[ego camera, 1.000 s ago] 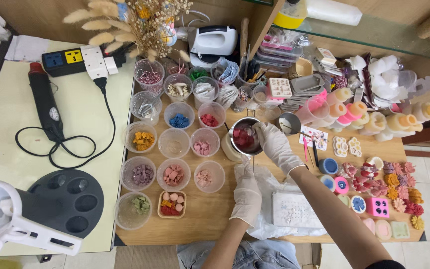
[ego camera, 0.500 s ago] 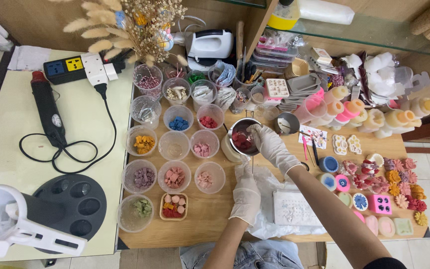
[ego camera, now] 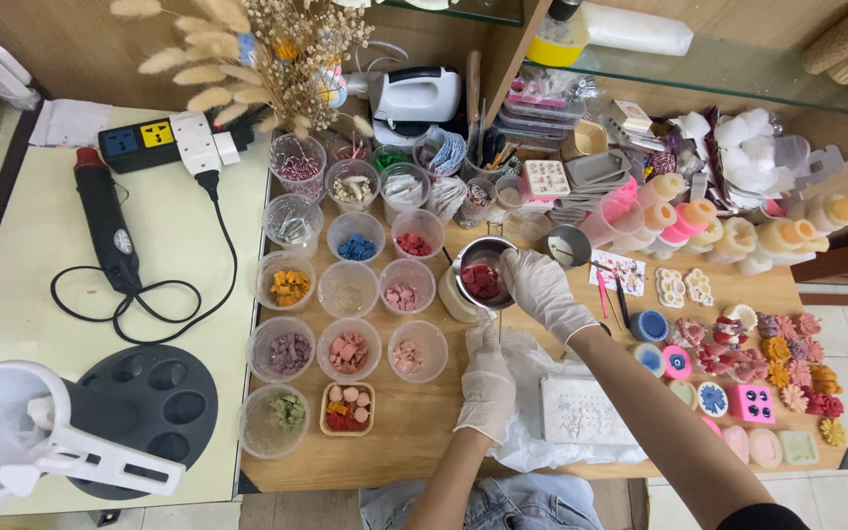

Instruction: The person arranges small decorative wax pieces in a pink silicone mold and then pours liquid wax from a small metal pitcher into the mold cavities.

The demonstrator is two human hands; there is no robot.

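Observation:
A small metal pot (ego camera: 481, 280) with red chunks in it stands on a pale round base on the wooden table (ego camera: 404, 432). My right hand (ego camera: 540, 291), in a white glove, rests on the pot's right rim with fingers curled. My left hand (ego camera: 488, 385), also gloved, is closed around the thin handle that sticks out from the pot toward me. A white slab mould (ego camera: 577, 412) lies on crumpled clear plastic just right of my left hand.
Several clear cups of coloured wax pieces (ego camera: 349, 348) fill the table's left half. Finished flower shapes (ego camera: 787, 363) and squeeze bottles (ego camera: 738, 236) sit at the right. A black heat tool (ego camera: 108, 222), a power strip (ego camera: 159, 137) and a black round tray (ego camera: 149, 402) lie on the pale left table.
The view drifted slightly, so everything sits a little lower and to the right. My right hand's fingers shifted at the pot rim. My left hand kept its hold on the handle.

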